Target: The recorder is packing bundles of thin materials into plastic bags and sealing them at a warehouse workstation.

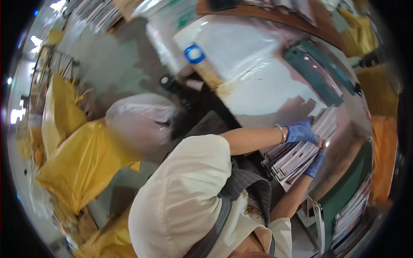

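My left hand (300,132), in a blue glove, is closed over the upper side of a stack of envelopes (297,160) in white and grey. My right hand (315,165), also blue-gloved, grips the near right side of the same stack, with the fingertips bare or uncovered. Both hands meet close together at the stack's right edge. The stack leans at a slant over the near part of the white table (262,96). More flat papers (327,122) lie just beyond my left hand. Some of my fingers are hidden behind the envelopes.
A grey-green tray (307,69) stands at the table's far right. At lower right, a green holder (350,180) stands beside papers. A blue-rimmed roll (194,54) sits at the table's left edge. Yellow sacks (81,161) crowd the left; an orange sack (383,159) hangs right.
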`<state>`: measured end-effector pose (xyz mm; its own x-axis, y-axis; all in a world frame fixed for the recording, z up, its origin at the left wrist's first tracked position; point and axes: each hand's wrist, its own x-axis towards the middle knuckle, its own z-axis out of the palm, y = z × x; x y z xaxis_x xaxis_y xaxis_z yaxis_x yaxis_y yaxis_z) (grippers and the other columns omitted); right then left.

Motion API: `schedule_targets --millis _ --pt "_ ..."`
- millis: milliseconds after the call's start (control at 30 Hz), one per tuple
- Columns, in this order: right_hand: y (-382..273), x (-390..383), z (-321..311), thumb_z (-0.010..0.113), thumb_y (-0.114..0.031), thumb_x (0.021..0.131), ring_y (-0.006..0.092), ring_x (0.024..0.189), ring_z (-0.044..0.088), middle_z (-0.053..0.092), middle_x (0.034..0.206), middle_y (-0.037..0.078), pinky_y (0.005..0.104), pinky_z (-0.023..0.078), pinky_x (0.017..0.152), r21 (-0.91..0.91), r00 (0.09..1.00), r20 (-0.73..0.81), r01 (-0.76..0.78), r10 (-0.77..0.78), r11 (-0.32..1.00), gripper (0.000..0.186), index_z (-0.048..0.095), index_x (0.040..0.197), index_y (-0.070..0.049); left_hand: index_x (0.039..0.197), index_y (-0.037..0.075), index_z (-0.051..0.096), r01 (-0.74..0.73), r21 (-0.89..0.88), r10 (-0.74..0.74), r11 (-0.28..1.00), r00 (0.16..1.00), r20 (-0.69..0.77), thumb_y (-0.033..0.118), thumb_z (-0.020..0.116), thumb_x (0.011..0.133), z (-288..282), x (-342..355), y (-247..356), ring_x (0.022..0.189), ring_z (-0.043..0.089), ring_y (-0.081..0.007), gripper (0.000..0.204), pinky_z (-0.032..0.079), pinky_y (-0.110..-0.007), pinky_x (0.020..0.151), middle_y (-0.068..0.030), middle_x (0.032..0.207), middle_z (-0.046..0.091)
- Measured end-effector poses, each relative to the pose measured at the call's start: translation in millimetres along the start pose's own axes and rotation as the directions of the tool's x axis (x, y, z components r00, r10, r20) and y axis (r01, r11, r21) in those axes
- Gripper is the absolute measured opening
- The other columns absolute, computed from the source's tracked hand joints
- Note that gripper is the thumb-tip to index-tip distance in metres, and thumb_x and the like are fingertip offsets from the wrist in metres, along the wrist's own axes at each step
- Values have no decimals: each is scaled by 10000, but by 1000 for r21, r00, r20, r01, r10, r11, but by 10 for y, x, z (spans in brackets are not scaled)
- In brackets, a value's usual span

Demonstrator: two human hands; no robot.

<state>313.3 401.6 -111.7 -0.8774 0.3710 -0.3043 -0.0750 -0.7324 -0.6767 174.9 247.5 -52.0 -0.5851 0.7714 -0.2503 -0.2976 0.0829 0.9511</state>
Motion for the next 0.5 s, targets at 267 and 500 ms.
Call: schedule_targets --millis 267,500 --pt "-474 -96 755 534 -346 807 228 1013 518 513 1144 153 344 427 875 -426 909 173 417 -380 803 540 465 1175 43 1295 -23 267 -568 -70 572 820 809 133 316 870 426 -572 -571 1246 1114 442 -221 1111 365 -306 939 -158 1183 484" --pt "221 0 1466 530 -276 850 129 855 541 586 891 31 261 442 771 -472 869 -221 303 -443 828 267 598 981 -54 1174 -9 489 -36 329 8 944 996 86 411 813 509 -713 55 596 1094 483 -246 850 385 -335 928 -159 1188 499"
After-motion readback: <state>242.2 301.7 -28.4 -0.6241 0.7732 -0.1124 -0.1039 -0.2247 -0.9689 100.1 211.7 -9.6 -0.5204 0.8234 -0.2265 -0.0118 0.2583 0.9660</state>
